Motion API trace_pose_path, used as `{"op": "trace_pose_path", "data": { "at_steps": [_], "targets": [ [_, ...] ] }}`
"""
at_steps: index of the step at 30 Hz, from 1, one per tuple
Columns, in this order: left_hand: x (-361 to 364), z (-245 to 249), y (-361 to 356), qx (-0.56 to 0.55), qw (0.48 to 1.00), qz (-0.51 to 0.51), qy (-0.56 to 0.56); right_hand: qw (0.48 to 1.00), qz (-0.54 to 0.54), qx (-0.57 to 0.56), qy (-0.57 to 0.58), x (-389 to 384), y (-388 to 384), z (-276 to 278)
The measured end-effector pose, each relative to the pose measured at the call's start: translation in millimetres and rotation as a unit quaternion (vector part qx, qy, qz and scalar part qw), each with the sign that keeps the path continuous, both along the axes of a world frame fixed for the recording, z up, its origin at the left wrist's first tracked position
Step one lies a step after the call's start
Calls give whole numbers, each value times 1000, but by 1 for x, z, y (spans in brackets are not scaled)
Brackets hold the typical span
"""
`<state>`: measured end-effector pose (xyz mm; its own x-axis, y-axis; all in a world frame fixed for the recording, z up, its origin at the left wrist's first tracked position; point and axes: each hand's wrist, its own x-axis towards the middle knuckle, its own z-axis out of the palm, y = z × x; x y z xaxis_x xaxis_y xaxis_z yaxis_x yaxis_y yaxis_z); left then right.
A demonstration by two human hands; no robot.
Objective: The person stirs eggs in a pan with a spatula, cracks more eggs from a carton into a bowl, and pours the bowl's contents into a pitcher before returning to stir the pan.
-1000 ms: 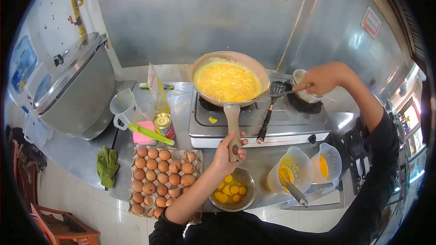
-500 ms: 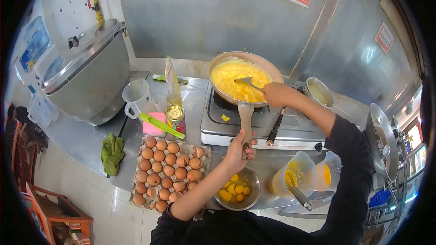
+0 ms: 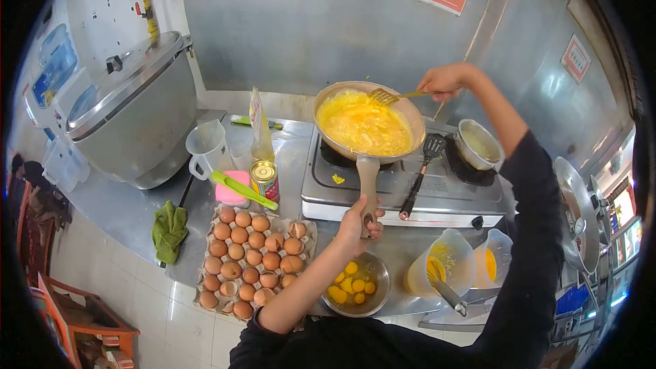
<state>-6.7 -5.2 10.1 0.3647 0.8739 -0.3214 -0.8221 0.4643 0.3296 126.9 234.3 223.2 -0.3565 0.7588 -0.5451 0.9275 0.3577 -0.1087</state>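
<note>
A frying pan [image 3: 408, 117] sits on the left burner of the gas stove [image 3: 328, 191], holding soft yellow scrambled egg [image 3: 365, 126]. My left hand [image 3: 359, 221] is wrapped round the pan's beige handle. Above the pan's right rim, my right hand [image 3: 447, 82] grips a slotted spatula [image 3: 386, 97], its head at the far right edge of the egg. A black slotted turner [image 3: 429, 154] lies on the stove right of the pan. Below my left hand stands a steel bowl [image 3: 383, 294] with several raw yolks.
An egg tray [image 3: 311, 232] with eggs and broken shells stands left of the bowl. Plastic jugs [image 3: 454, 249] with beaten egg are on the right, one holding a whisk [image 3: 447, 294]. A small saucepan [image 3: 478, 143] sits on the right burner. A can [image 3: 264, 179] stands left of the stove.
My right hand has lifted and moved right and away, bringing the spatula from mid-egg to the pan's far right edge. My left hand keeps its hold on the handle.
</note>
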Motion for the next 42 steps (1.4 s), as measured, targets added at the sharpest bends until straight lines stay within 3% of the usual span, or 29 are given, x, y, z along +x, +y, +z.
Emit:
{"op": "trace_pose_path", "data": {
  "at_steps": [1, 3, 6, 9, 13, 20, 23, 31, 35, 37, 42],
  "targets": [
    [-1, 0, -1, 2, 1000, -1, -12, 1000, -3, 0, -2, 5, -13, 13],
    [-2, 0, 0, 1, 1000, -6, -17, 989, 75, 111, -69, 15, -40, 33],
    [-2, -1, 1, 0, 999, -9, -32, 989, 112, 63, -67, 31, -63, 41],
    [-2, -5, 1, 10, 999, -9, -44, 979, 179, 16, -94, 39, -86, 25],
    [-2, -6, 2, 17, 998, -12, -53, 973, 167, 93, -128, 25, -148, -9],
    [-2, -2, 0, 19, 999, -13, -36, 970, 120, 181, -107, 40, -106, -79],
    [-2, -2, -1, 19, 999, -13, -38, 975, 88, 172, -110, 26, -91, -89],
    [-2, -8, 1, 28, 999, -19, -14, 955, 137, 251, -80, -21, -56, -103],
    [-2, -9, 2, 32, 999, -20, -11, 934, 116, 336, -27, -31, -22, -96],
    [-3, -9, 2, 27, 999, -17, -15, 919, 160, 358, -40, -33, -12, -67],
    [-4, -1, 1, 8, 999, -13, -43, 934, 186, 270, -143, -44, -13, 12]
  ]
}}
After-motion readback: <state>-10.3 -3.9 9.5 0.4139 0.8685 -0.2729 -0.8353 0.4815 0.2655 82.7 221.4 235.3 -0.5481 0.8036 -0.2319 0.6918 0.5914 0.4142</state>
